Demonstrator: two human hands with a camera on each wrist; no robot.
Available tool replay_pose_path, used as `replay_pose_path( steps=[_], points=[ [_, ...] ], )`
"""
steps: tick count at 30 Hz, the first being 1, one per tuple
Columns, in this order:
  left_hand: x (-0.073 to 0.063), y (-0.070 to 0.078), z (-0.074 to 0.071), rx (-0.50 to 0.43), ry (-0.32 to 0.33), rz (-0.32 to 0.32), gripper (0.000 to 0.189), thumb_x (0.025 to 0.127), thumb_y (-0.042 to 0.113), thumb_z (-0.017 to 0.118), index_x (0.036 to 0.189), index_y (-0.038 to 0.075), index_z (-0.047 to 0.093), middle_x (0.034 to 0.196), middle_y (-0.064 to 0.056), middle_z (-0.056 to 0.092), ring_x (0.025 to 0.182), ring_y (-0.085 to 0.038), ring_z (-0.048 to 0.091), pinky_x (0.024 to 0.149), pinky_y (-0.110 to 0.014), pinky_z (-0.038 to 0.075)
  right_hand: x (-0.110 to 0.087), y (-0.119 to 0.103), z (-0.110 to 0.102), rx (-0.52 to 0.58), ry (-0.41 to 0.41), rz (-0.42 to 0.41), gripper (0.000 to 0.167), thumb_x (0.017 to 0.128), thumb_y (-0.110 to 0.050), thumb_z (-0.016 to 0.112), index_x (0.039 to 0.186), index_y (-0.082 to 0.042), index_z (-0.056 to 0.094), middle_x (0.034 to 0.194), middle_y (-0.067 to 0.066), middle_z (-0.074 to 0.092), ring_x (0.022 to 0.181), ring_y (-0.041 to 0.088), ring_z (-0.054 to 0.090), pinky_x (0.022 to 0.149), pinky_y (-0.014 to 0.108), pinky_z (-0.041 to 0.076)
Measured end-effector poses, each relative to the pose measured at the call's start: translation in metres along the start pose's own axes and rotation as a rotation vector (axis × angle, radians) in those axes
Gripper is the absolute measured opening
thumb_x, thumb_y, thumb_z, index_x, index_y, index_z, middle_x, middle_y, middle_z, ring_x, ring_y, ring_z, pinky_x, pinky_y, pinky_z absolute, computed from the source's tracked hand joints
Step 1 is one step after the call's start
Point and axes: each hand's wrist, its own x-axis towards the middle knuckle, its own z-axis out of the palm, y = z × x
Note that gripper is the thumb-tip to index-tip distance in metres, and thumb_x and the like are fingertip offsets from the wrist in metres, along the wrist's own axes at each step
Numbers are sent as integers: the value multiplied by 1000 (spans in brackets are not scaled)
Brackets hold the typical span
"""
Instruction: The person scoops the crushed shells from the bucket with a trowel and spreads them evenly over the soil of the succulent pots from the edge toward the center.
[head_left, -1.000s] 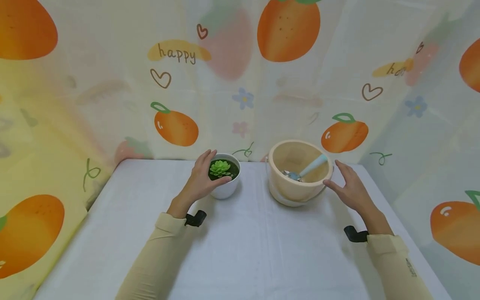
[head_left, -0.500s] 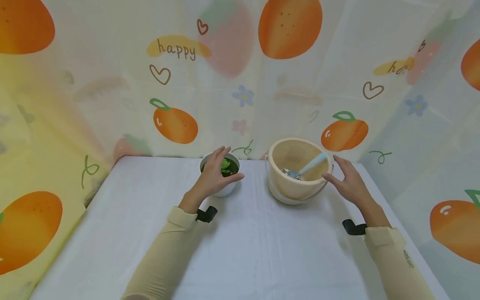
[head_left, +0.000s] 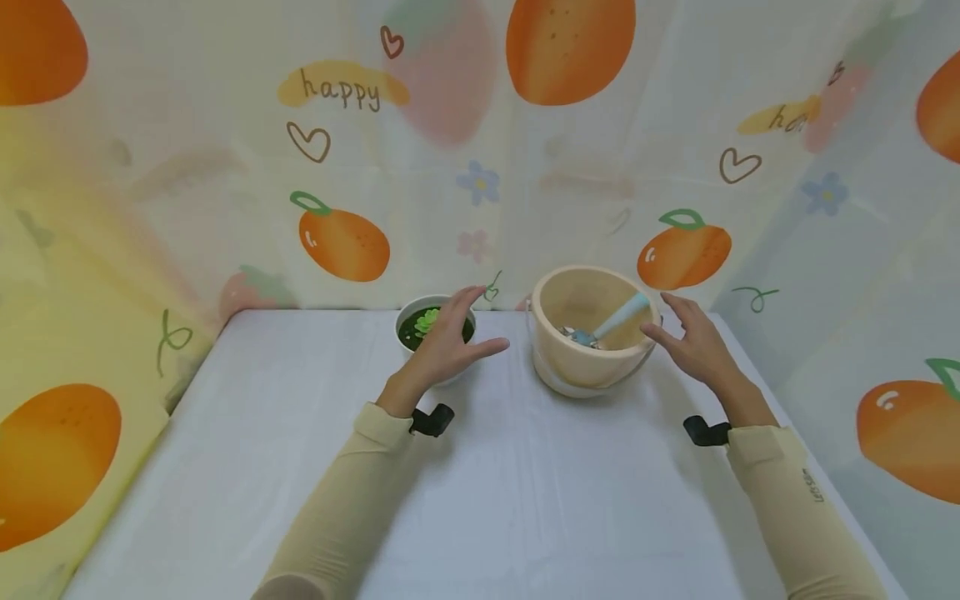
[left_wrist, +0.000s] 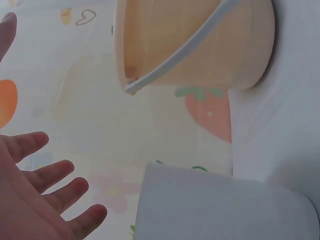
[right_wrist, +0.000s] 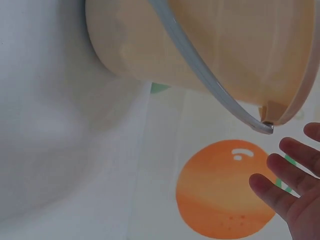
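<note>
In the head view, your left hand (head_left: 444, 343), spread and empty, hangs by the pot (head_left: 408, 352); your right hand (head_left: 702, 348), likewise, beside the bucket (head_left: 581, 367). Left wrist: your fingers sit above the pot's rim; dipping low could tip it. Right wrist: fingertips near the handle (right_wrist: 200, 74) might snag it, dragging the bucket.

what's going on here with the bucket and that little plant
A person has both bare hands out over a white-covered table, and neither is gripping anything. The left hand is open near the potted plant, apart from its pot. The right hand is open beside the bucket; I can't tell whether its thumb touches the rim. The bucket stands upright, with a blue-handled tool leaning inside.
</note>
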Motion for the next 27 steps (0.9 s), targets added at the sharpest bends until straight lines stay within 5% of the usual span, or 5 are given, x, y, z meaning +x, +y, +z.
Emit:
replay_pose_path(
  steps=[17,27],
  points=[
    [19,5,26,-43,49,74,83,84,38,74,150,7,34,155,-14,34,147,-32,27,117,-53,28,9,-2,4,43,27,-25,76,96,-45,56,150,3,30,147,32,35,130,50,38,104,65,37],
    [21,2,42,-63,66,27,80,85,38,73,150,11,35,155,-9,37,147,-28,28,117,-51,29,12,-1,6,58,3,-27,78,96,-47,55,150,2,29,147,32,34,130,49,37,104,65,36]
  ],
)
